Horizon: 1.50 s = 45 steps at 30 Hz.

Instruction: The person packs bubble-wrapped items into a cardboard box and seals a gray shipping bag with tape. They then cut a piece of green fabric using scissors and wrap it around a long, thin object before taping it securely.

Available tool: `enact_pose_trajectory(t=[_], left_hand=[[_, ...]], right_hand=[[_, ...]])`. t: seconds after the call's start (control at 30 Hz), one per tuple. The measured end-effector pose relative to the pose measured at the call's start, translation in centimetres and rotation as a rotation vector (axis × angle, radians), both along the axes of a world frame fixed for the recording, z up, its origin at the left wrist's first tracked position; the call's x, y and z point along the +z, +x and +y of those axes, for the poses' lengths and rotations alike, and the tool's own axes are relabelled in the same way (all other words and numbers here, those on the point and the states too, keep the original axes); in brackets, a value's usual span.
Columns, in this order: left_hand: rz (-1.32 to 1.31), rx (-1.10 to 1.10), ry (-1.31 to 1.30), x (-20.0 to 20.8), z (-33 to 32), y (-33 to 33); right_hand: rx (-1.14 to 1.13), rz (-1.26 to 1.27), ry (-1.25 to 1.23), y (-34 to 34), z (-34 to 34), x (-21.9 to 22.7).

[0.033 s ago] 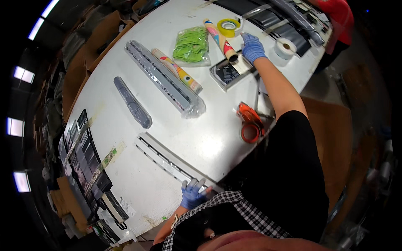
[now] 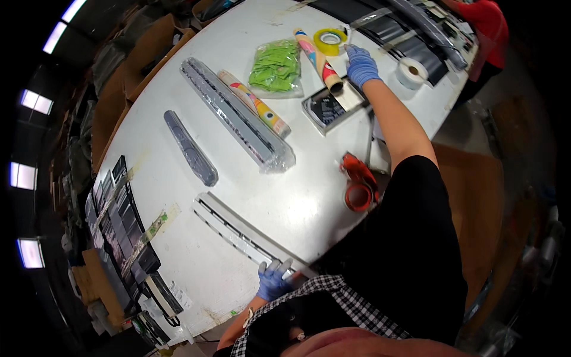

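My left hand (image 2: pixel 273 282), in a blue glove with grey fingertips, is closed over the near end of a long trim strip (image 2: pixel 238 233) in clear wrapping. The strip lies flat on the white table. My right hand (image 2: pixel 361 65), gloved the same way, is stretched to the far side, its fingers extended and nothing visible in them. It is just right of a yellow tape roll (image 2: pixel 329 40) and a colourful printed tube (image 2: pixel 316 58). Close below it sits a shallow open box (image 2: pixel 326 127) with dark packets inside. A white label roll (image 2: pixel 411 73) stands to its right.
An orange-red tape dispenser (image 2: pixel 358 183) lies near the table's right edge. Wrapped grey parts (image 2: pixel 190 149), a long bagged strip (image 2: pixel 229 113), another printed tube (image 2: pixel 262 110) and a bag of green packets (image 2: pixel 275 68) cover the middle. A person in red (image 2: pixel 485 30) stands at the far right.
The whole view has shifted slightly. My right hand has moved a little up against the box, while my left stays on the strip.
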State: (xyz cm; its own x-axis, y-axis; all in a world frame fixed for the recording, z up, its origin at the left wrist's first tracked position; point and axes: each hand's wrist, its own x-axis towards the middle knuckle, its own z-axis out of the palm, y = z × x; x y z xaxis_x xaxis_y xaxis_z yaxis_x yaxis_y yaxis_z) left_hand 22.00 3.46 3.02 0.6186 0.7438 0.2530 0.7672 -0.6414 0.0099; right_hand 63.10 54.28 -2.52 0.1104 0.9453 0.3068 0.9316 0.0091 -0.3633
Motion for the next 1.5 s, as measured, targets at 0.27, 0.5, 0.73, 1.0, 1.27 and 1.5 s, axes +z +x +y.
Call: enact_pose_trajectory(t=[0.27,0.5,0.73,1.0,1.27,1.5], left_hand=[[0.063,0.149,-0.018,0.7,-6.8,-1.6],[0.066,0.238,0.001,0.5,-7.3,-0.8],[0.063,0.067,0.126,-1.7,-3.5,-1.6],[-0.039,-0.213,-0.087,0.4,9.7,4.5],[-0.034,-0.432,-0.218,4.7,10.5,4.6],[-0.792,-0.243,-0.834,13.4,7.5,10.0]], right_hand=[[0.077,-0.376,-0.103,-0.7,7.0,-1.5],[-0.066,-0.261,-0.197,2.4,5.5,2.1],[0.17,0.433,0.371,5.3,-7.2,5.1],[0.137,2.407,0.275,4.1,-32.8,13.9],[0.135,2.728,0.386,-4.8,-48.2,18.1],[0.128,2.812,0.336,-7.1,-50.4,14.7]])
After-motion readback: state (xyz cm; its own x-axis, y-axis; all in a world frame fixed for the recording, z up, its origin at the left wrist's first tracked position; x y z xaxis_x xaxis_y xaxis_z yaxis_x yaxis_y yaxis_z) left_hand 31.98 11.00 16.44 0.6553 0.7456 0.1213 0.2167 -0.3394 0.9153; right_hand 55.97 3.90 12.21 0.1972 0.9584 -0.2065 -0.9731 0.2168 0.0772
